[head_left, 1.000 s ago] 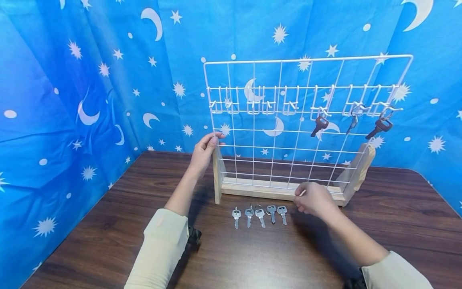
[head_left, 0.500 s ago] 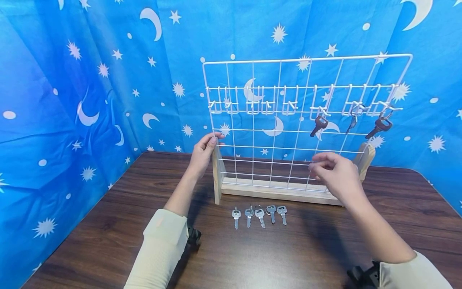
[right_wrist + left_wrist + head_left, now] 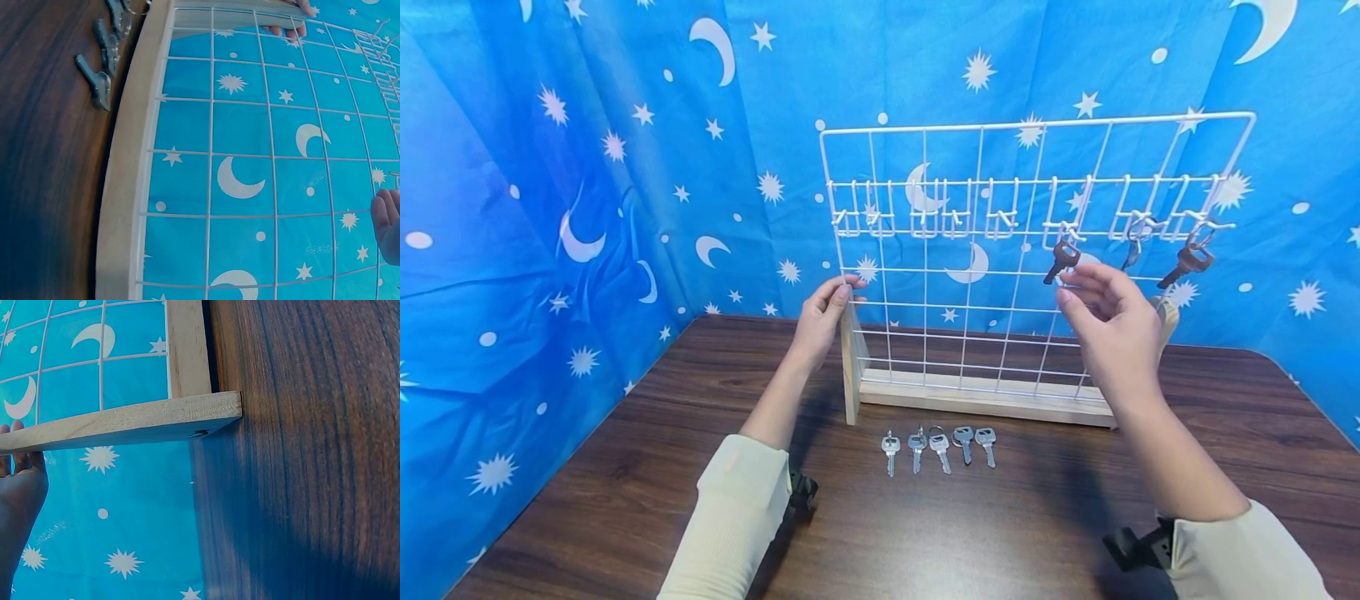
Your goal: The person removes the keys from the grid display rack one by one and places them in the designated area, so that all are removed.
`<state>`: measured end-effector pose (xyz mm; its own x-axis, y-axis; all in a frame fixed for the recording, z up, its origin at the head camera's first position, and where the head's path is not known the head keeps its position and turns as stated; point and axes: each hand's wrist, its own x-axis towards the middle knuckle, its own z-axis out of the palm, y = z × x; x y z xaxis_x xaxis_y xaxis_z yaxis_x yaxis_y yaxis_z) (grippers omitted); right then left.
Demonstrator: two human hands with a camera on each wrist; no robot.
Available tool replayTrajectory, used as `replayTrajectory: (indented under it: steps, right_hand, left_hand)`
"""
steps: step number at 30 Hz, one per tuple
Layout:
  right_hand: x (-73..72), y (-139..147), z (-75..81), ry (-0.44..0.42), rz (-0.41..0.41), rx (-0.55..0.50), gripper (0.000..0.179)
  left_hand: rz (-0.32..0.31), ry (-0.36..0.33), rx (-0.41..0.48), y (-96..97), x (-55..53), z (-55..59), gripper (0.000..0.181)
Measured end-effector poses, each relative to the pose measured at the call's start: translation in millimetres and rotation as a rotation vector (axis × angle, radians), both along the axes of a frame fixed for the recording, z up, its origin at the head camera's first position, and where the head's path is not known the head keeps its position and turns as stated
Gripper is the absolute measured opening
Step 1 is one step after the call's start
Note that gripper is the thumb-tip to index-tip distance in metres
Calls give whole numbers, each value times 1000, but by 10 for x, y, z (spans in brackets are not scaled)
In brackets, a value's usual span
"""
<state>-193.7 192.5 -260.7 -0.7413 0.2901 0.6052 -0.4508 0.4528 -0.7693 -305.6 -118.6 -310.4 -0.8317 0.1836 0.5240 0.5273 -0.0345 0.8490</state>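
Fingers [image 3: 1108, 277] of my right hand [image 3: 1117, 332] are hovering bent, thumb slightly apart, just below and right of the leftmost hanging key [image 3: 1063, 256]; contact unclear. Its long axis is slanting down-left. My left hand [image 3: 818, 327], farther off, is gripping the rack [image 3: 850, 358].

Wire rack [image 3: 985, 399] on a table [image 3: 880, 533]
Left hand [image 3: 822, 323] grips its side; right hand [image 3: 1118, 329] is beside a hanging key [image 3: 1063, 257].
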Motion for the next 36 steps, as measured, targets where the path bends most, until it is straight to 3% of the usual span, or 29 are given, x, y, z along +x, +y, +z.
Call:
replayTrajectory:
  steps: [13,21,28,36]
  right_hand:
    - [-58,-10,163,-73,14,31,38]
    - [-79,-54,207,-26,55,5,34]
    - [-70,-84,212,36,53,8,30]
    - [0,-72,205,19,38,-23,29]
  left_hand:
    - [7,16,-12,-7,-18,0,39]
    - [10,27,-7,-12,-19,-17,41]
    - [-1,-9,4,-14,-18,-1,35]
    - [-7,-15,6,3,-9,0,34]
